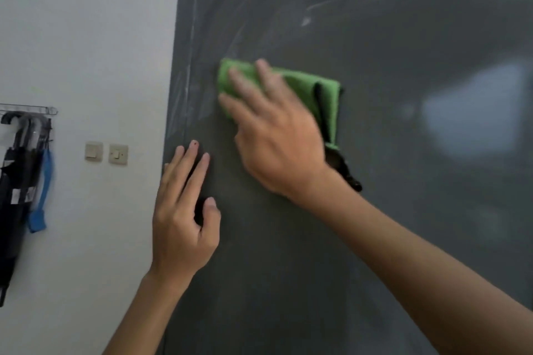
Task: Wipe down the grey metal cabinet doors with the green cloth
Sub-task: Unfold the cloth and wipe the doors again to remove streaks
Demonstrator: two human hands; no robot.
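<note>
- grey metal cabinet door [375,239] fills most of the view, with pale streaks near its left edge and across the top.
- right hand [277,135] lies flat with straight, spread fingers, pressing the cloth against the door without grasping it.
- left hand [184,222] rests released and flat on the door lower down, apparently as a brace.
- green cloth [305,86] sits folded under the right hand, close to the streaked left edge.
- judgement: even palm pressure and overlapping strokes towards that edge should lift the streaks; the fold should stay flat.
</note>
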